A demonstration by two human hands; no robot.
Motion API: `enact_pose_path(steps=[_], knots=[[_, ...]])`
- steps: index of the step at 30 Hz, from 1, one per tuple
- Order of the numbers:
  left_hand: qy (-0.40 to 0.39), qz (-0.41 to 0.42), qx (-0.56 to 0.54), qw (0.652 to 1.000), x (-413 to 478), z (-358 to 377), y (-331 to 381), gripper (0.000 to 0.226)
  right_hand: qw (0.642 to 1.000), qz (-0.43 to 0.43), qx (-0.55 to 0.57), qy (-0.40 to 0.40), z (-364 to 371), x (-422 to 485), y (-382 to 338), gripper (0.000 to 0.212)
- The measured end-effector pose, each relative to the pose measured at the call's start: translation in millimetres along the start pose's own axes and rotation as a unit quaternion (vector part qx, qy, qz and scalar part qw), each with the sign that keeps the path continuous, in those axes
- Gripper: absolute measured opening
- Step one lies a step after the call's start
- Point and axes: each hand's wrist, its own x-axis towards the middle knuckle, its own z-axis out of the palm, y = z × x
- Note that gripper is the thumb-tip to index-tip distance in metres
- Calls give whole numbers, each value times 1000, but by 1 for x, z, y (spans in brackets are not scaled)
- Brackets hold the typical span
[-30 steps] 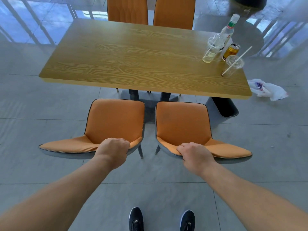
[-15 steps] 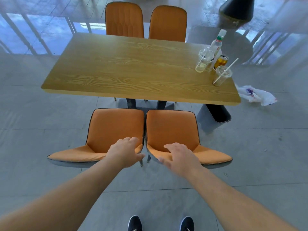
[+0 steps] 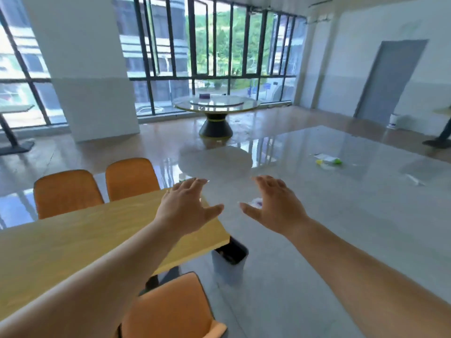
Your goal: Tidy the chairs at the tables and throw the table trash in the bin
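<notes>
A: So, the long wood-grain table (image 3: 73, 240) fills the lower left, with two orange padded chairs (image 3: 68, 192) on its far side and a third orange chair (image 3: 170, 306) close below.

B: And the bin?

A: A grey plastic bin (image 3: 228, 264) stands on the floor at the table's right end.

B: Hands?

A: Left hand (image 3: 184, 208) and right hand (image 3: 274, 206) are raised, fingers spread, holding nothing, near each other but apart.

Matt wood-grain table top (image 3: 73, 240), glossy reflective floor (image 3: 329, 215), glass round table (image 3: 216, 104).
</notes>
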Motion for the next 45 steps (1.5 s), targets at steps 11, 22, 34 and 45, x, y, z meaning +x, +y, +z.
enact_pose_path(steps=[11,22,34,45], knots=[[63,132,19,989,193,43,279,100,994,53,-65,71,-150,44,286,86],[34,122,10,992,374,142,342,89,993,56,-94,43,-130,167,428,81],[-35,17,-62,997,654,272,258,77,986,15,-140,-84,-6,444,525,64],[19,-100,4,995,786,288,122,81,984,-152,-15,-92,119,685,510,84]])
